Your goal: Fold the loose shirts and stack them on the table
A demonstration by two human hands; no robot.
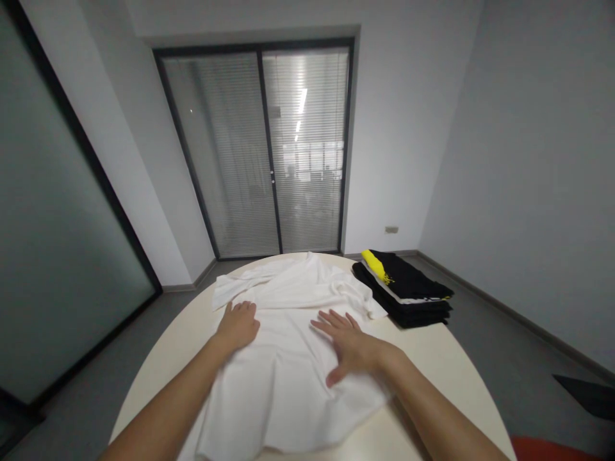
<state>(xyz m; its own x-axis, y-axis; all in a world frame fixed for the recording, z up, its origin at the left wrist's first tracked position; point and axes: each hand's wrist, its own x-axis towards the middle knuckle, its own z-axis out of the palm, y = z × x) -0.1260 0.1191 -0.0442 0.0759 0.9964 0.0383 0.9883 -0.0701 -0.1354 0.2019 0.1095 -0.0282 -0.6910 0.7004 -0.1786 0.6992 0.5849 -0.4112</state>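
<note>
A white garment (288, 358) lies spread and wrinkled over the round cream table (446, 365). My left hand (237, 325) rests flat on the cloth's left part, fingers together and pointing away from me. My right hand (346, 346) lies flat on the cloth's right part with its fingers spread. Neither hand holds anything.
A stack of folded black clothes (408, 291) with a yellow patch sits at the table's far right edge. Beyond the table are glass sliding doors with blinds (269, 153), grey walls and a grey floor. Something red (562, 448) shows at the bottom right corner.
</note>
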